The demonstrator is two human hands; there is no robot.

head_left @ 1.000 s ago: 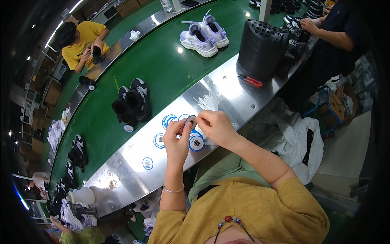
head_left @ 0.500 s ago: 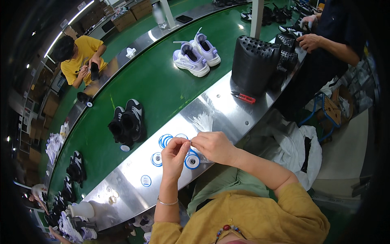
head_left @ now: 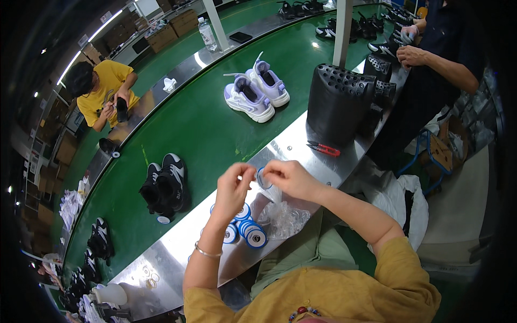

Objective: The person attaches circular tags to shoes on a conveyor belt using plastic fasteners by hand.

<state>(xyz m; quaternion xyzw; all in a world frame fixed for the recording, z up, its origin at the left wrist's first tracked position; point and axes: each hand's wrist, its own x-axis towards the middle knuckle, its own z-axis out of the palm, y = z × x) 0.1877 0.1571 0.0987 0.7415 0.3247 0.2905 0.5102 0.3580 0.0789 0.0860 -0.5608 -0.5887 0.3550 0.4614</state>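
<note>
Over the metal ledge, my right hand (head_left: 291, 180) pinches a round white tag with a blue rim (head_left: 264, 178). My left hand (head_left: 234, 185) is just left of the tag, thumb and fingertips pressed together. Whatever lies in that pinch is too small to make out. Below the hands sits a pile of similar blue-rimmed round tags (head_left: 252, 232), some with dark centres, partly behind my left forearm. A bundle of white strings (head_left: 273, 195) lies under the right hand, beside a crumpled clear plastic bag (head_left: 288, 220).
On the green conveyor belt (head_left: 210, 145) stand white-and-lilac sneakers (head_left: 253, 94) and black sneakers (head_left: 164, 185). A black perforated container (head_left: 339, 102) and red-handled snips (head_left: 324, 149) are on the ledge at right. Co-workers handle shoes at far left and upper right. Rubber bands (head_left: 152, 279) lie at lower left.
My hands have parted slightly and moved up from the tag pile, with a round tag now showing between them. The whole view has shifted a little. The clear bag shows more.
</note>
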